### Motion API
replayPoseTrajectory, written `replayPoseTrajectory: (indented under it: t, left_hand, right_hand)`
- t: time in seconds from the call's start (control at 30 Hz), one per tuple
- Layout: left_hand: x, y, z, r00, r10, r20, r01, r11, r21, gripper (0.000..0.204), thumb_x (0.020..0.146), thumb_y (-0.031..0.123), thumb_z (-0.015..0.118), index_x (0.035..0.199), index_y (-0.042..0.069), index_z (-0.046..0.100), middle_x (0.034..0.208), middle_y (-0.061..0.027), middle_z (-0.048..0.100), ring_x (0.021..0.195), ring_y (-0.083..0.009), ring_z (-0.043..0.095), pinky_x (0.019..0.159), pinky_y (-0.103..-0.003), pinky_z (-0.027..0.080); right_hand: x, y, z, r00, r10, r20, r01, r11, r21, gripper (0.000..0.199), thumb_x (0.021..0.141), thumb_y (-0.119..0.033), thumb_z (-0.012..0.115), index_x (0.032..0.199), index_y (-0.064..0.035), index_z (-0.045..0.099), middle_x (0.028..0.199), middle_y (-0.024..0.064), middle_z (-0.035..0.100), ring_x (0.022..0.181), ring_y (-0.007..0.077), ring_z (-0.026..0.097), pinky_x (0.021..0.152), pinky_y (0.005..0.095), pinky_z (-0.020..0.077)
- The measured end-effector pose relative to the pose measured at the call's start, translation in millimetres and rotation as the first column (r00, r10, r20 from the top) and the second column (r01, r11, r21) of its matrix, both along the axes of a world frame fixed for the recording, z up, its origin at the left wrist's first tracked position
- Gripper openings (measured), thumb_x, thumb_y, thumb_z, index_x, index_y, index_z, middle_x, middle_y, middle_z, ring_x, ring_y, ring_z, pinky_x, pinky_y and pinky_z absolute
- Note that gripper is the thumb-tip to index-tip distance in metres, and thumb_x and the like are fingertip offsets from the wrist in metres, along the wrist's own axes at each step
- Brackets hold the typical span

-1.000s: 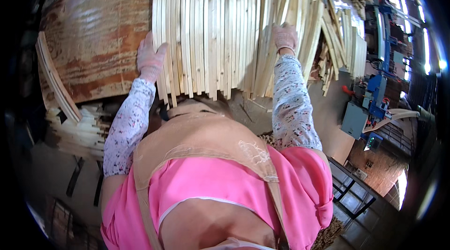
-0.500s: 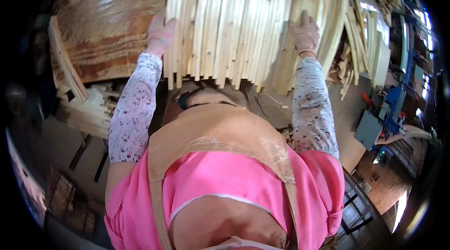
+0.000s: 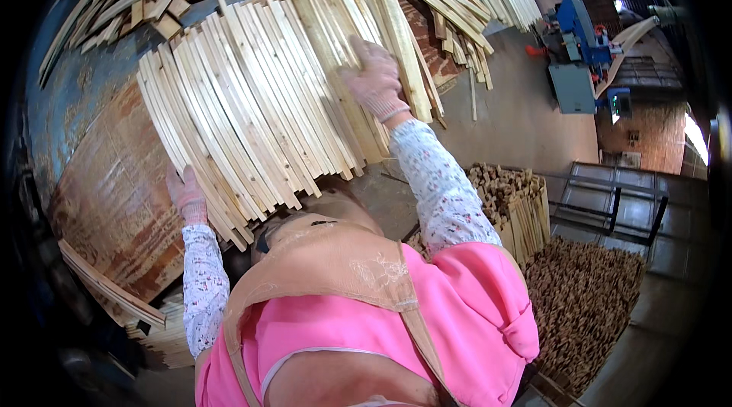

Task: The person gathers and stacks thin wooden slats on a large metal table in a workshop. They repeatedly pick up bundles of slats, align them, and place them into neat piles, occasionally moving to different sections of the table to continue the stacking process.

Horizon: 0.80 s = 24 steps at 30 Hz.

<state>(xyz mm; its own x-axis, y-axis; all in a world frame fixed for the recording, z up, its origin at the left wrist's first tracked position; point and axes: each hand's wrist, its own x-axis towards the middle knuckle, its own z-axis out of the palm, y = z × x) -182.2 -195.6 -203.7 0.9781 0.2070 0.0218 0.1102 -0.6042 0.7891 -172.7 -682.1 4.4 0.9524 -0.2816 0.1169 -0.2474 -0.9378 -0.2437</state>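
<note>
The row of pale wooden strips (image 3: 248, 106) lay slanted across the upper left and centre of the frame. The left hand (image 3: 186, 195) was open, fingers extended along the outermost strip; the right hand (image 3: 374, 83) was open over strips near the row's right end, though blur hid how firmly it pressed. Even, gentle pressure from both sides seemed best, keeping strips flat without buckling. Half a second earlier the row stood nearly upright in view; now it slanted, and a heap of loose offcuts (image 3: 156, 1) showed upper left.
</note>
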Motion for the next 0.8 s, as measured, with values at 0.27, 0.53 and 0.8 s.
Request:
replayPoseTrajectory:
  t: [0.27, 0.53, 0.8]
  left_hand:
    - [-1.6, -94.8, 90.0, 0.978, -0.082, 0.190, 0.017, 0.947, 0.321, 0.081, 0.097, 0.038, 0.072, 0.164, 0.008, 0.038, 0.161, -0.0206, 0.047, 0.149, -0.0381, 0.043, 0.127, -0.048, 0.031]
    - [-28.8, -360.1, 158.5, 0.796, -0.492, -0.352, 0.359, 0.853, -0.379, 0.081, 0.096, 0.041, 0.063, 0.159, -0.005, 0.039, 0.155, -0.0268, 0.047, 0.142, -0.0406, 0.049, 0.121, -0.044, 0.039]
    - [-44.1, -395.0, 122.9, 0.910, -0.316, -0.269, 0.170, 0.875, -0.454, 0.076, 0.093, 0.041, 0.070, 0.152, -0.003, 0.049, 0.144, -0.0279, 0.055, 0.123, -0.0390, 0.062, 0.109, -0.045, 0.048]
  right_hand:
    - [-53.6, -137.9, 9.8, 0.882, -0.431, -0.190, 0.467, 0.852, 0.238, 0.088, 0.094, -0.052, 0.064, 0.162, -0.0038, 0.037, 0.143, 0.0308, 0.062, 0.134, 0.0459, 0.058, 0.118, 0.0463, 0.0430]
    - [-38.1, -142.0, -22.4, 0.946, -0.205, -0.250, 0.276, 0.914, 0.298, 0.077, 0.097, -0.052, 0.060, 0.158, -0.0086, 0.045, 0.137, 0.0306, 0.065, 0.125, 0.0452, 0.064, 0.107, 0.0480, 0.0498]
    - [-38.1, -95.0, -7.8, 0.961, -0.054, -0.270, 0.072, 0.996, 0.057, 0.096, 0.086, -0.051, 0.078, 0.163, -0.0127, 0.036, 0.142, 0.0215, 0.056, 0.123, 0.0357, 0.061, 0.103, 0.0438, 0.0518]
